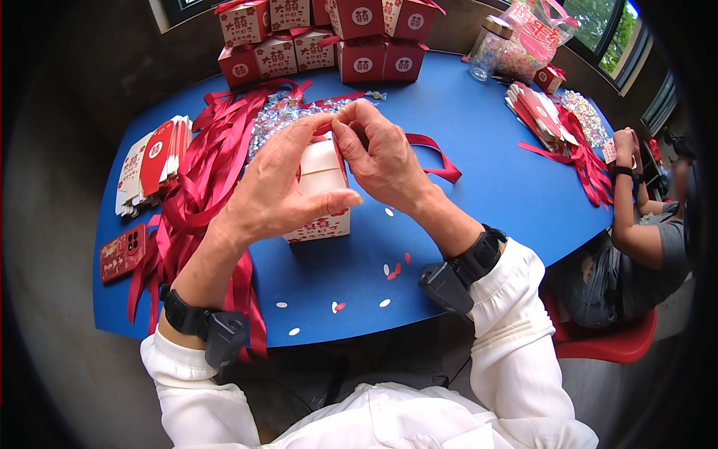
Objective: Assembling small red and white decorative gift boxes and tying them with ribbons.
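Note:
A small white and red paper gift box [320, 163] stands on the blue table in front of me, its pale top flaps folded over. My left hand [271, 179] curves around its left side and over the top. The left thumb stretches across the front, and the fingertips lie beside a red edge at the top. My right hand [385, 156] is closed in a pinch at the box's upper right corner, on a red ribbon [447, 172] whose loop trails to the right. Exactly what lies between the fingertips is partly hidden.
Finished boxes [360, 60] are stacked at the back. Red ribbons [198, 179], wrapped candies [275, 120], folded cartons [155, 153] and a phone [123, 253] lie left. Small paper cutouts [384, 303] dot the front. A jar [488, 49] stands back right; a person [636, 217] sits right.

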Demonstrator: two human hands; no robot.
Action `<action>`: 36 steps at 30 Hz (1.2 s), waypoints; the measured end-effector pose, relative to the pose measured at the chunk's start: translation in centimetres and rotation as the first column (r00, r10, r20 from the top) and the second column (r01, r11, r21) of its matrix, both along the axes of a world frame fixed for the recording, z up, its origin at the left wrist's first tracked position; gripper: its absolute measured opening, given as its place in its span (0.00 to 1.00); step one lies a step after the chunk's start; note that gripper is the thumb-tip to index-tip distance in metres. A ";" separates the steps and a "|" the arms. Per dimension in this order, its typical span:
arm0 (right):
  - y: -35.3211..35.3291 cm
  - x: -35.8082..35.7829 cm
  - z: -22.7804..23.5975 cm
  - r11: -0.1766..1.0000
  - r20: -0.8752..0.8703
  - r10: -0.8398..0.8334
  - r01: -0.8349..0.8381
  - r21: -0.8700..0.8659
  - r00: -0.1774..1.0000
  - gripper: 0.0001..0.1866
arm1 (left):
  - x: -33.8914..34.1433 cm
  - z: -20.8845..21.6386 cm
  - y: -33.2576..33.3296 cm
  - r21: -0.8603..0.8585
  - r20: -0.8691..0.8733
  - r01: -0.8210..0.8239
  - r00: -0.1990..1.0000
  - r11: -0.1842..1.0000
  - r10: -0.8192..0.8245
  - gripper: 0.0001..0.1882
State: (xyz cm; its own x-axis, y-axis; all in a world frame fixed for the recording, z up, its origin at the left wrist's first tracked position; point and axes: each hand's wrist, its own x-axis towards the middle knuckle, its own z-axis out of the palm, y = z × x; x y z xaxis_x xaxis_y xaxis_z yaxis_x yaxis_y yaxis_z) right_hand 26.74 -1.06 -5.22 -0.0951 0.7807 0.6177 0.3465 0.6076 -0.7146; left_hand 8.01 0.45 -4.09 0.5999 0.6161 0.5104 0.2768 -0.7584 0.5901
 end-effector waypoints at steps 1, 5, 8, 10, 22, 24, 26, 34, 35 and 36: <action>0.0 0.0 0.0 1.000 0.006 -0.006 0.006 -0.010 1.000 0.07 | -0.1 0.3 -0.2 0.010 -0.058 -0.015 0.998 1.000 0.016 0.48; 0.3 -0.1 -0.4 0.999 0.014 0.006 -0.005 -0.043 1.000 0.08 | -0.2 0.3 -0.6 0.106 -0.141 -0.077 0.986 0.991 0.092 0.50; 0.3 -0.3 -0.9 0.994 -0.040 0.053 -0.057 -0.093 0.998 0.07 | -0.1 0.8 -0.9 0.008 -0.166 -0.109 0.980 0.994 0.109 0.50; 0.4 -0.5 -1.3 0.991 -0.051 0.085 -0.089 -0.101 0.995 0.07 | -0.2 1.3 -1.5 0.048 -0.217 -0.151 0.963 0.987 0.158 0.49; -0.1 -0.4 -0.6 0.938 -0.147 0.188 -0.222 -0.266 0.971 0.06 | -1.5 1.6 -0.7 0.053 -0.299 -0.041 0.953 0.998 0.054 0.48; 0.1 -0.2 -0.5 0.962 -0.081 0.148 -0.162 -0.221 0.986 0.06 | -1.5 1.7 -0.8 0.040 -0.328 -0.052 0.943 0.998 0.062 0.49; 0.9 0.0 -1.2 0.981 -0.086 0.111 -0.123 -0.152 0.990 0.06 | -1.7 1.6 -0.7 0.022 -0.358 -0.077 0.930 0.997 0.080 0.50; 0.9 1.2 0.3 0.953 -0.039 0.129 -0.135 -0.273 0.991 0.12 | -2.3 1.3 -0.5 0.086 -0.316 -0.034 0.947 0.996 0.059 0.52; 0.8 1.1 0.4 0.941 -0.070 0.177 -0.190 -0.280 0.982 0.13 | -2.4 1.2 -0.4 0.114 -0.310 -0.029 0.949 0.993 0.063 0.52; 0.7 1.1 0.5 0.926 -0.104 0.224 -0.245 -0.286 0.969 0.13 | -2.3 1.3 -0.4 0.083 -0.293 -0.031 0.955 0.996 0.054 0.51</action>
